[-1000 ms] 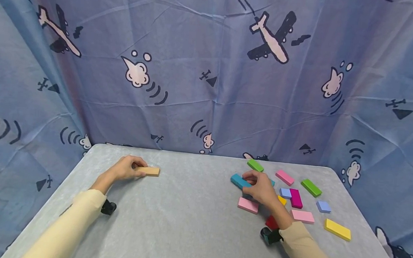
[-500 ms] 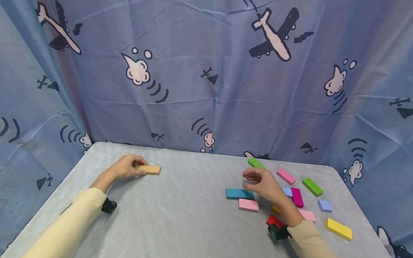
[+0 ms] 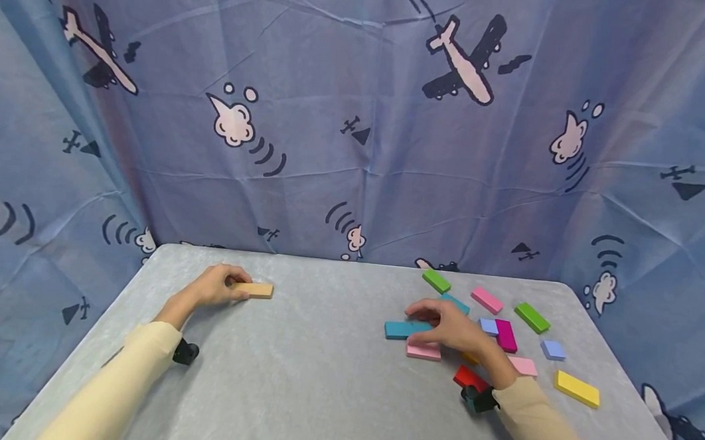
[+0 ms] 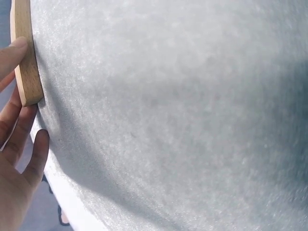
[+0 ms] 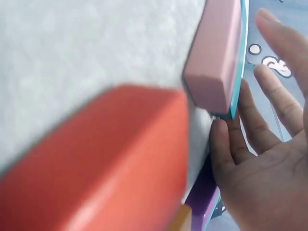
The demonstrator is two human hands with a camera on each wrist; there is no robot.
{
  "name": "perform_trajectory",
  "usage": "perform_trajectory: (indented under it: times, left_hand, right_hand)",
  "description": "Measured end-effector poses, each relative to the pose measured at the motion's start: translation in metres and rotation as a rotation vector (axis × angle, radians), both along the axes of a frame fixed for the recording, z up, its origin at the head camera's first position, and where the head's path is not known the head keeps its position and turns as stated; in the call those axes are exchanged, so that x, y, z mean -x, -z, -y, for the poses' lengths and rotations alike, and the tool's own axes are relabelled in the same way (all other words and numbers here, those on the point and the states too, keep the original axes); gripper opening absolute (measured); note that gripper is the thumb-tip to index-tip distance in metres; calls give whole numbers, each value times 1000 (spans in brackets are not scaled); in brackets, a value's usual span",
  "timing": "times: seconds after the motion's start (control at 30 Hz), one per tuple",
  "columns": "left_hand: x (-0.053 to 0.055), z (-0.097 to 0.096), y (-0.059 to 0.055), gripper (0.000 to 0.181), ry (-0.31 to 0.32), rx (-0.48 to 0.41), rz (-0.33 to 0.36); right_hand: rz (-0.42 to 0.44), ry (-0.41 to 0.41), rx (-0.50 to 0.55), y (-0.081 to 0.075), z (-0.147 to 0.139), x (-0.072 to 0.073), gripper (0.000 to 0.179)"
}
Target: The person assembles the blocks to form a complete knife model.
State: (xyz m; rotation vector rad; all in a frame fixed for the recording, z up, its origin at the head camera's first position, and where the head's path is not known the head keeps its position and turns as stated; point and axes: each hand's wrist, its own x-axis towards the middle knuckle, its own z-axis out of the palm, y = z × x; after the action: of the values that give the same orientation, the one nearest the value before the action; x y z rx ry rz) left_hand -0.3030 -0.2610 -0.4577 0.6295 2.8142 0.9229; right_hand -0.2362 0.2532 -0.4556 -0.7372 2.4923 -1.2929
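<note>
On the table's left side my left hand (image 3: 217,285) pinches a plain wooden block (image 3: 257,291). The left wrist view shows the thumb lying on the face of this wooden block (image 4: 29,67), fingers behind it. To the right, my right hand (image 3: 447,323) hovers with parted fingers at the right end of a teal block (image 3: 399,330). Its thumb overlaps a light pink block (image 3: 423,351) just in front. In the right wrist view the thumb stands apart from the pink block (image 5: 211,62), and the other fingers (image 5: 255,120) extend beside the teal edge behind it.
Around the right hand lie a red block (image 3: 468,377), a second teal block (image 3: 457,304), a magenta block (image 3: 506,336), green blocks (image 3: 531,317), small light-blue blocks (image 3: 553,350) and a yellow block (image 3: 577,388). A patterned curtain (image 3: 310,111) hangs behind the grey table (image 3: 296,390).
The teal block has been turned and set down behind the light pink block. My right hand let go, lifted away, then lowered back toward the block's right end. My left hand stayed still.
</note>
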Motion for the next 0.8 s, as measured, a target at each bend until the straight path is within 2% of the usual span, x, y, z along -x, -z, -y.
perform_trajectory:
  times: [0.23,0.53,0.8]
  left_hand:
    - [0,-1,0,23,-2,1,5]
    - [-1,0,-3,23,-3,10,16]
    - [-1,-1,-2,23,-6,3,15]
  right_hand:
    - [-6,16,-9,4,9,0,40]
    - [-33,63,-86,3,23,0,31]
    - [-62,78,-102,6,24,2,26]
